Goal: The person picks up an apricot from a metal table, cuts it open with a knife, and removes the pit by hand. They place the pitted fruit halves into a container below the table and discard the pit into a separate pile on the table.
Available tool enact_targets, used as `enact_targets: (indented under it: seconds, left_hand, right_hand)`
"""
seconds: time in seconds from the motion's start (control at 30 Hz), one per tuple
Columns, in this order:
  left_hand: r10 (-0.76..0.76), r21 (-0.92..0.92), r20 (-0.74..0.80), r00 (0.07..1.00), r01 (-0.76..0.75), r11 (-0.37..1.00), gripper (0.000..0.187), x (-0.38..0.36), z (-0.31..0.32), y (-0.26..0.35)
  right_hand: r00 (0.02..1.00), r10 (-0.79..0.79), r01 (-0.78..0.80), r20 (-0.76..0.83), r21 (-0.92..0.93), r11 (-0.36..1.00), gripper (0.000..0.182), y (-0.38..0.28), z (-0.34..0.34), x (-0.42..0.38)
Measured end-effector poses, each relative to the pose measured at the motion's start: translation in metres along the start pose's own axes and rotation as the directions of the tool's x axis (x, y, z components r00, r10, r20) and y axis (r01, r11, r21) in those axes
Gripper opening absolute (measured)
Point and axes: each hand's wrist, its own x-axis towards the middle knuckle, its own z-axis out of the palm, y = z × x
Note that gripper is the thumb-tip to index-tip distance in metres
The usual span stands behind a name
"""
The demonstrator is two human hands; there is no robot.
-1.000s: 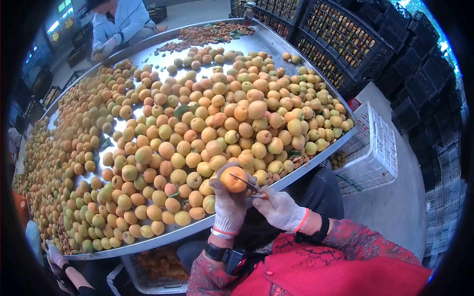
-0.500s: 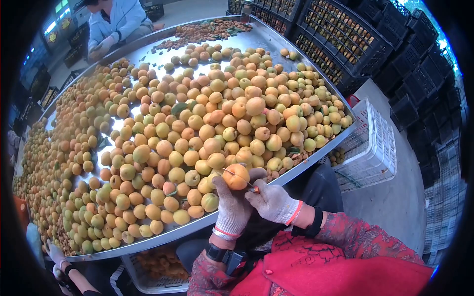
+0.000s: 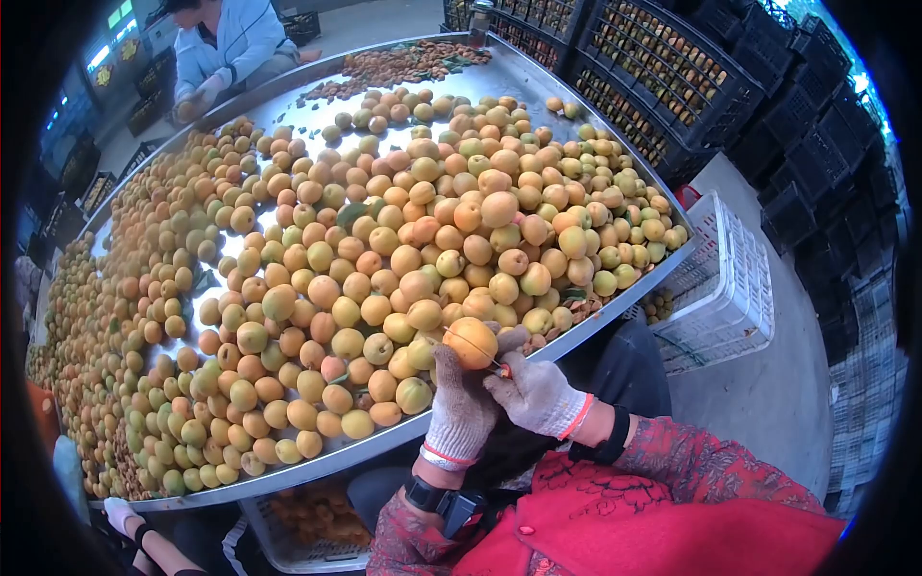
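Note:
An orange apricot point(image 3: 477, 348) sits in the gloved fingers of my left hand point(image 3: 461, 413), just off the table's near edge. My right hand point(image 3: 536, 392), also in a white knitted glove, is closed on a thin tool with a red handle point(image 3: 504, 371). The tool's narrow shaft lies across the front of the apricot, touching its skin. Most of the handle is hidden inside the right fingers. Right beyond my hands, a broad heap of apricots point(image 3: 365, 278) spreads over the metal table point(image 3: 567, 344).
A white crate point(image 3: 740, 288) stands right of the table. Below its near edge is another crate point(image 3: 274, 547) holding orange pieces. Black crates of fruit point(image 3: 663, 67) are stacked behind. A person point(image 3: 230, 48) works at the far left; another person's gloved hand point(image 3: 120, 516) shows at lower left.
My hands and the apricot have shifted slightly right in view, the tool still across the fruit. The co-worker's hand at lower left has moved down and right, off the fruit.

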Motion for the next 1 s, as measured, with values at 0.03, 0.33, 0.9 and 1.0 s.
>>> enact_targets:
  seconds: [0.03, 0.33, 0.9, 1.0]
  left_hand:
    - [0.053, 0.113, -0.010, 0.999, -0.052, 0.992, 0.082, 0.000, 0.000, 0.002]
    - [0.225, 0.515, -0.009, 0.974, -0.188, 0.836, 0.068, -0.001, 0.007, 0.020]
    - [0.075, 0.133, -0.058, 0.995, -0.067, 0.989, 0.064, -0.004, 0.016, 0.016]
    - [0.030, -0.102, -0.071, 0.997, -0.037, 0.994, 0.082, -0.001, 0.017, 0.004]
  right_hand:
    - [1.000, 0.011, -0.011, -0.009, 0.021, 1.000, 0.030, -0.002, -0.003, 0.003]
    - [0.998, -0.024, 0.023, 0.051, 0.014, 1.000, 0.027, -0.007, -0.022, 0.012]
    - [0.999, 0.009, -0.008, -0.035, 0.030, 1.000, 0.027, -0.009, -0.008, 0.008]
    - [1.000, 0.002, -0.003, 0.026, 0.023, 1.000, 0.023, -0.006, -0.006, 0.005]
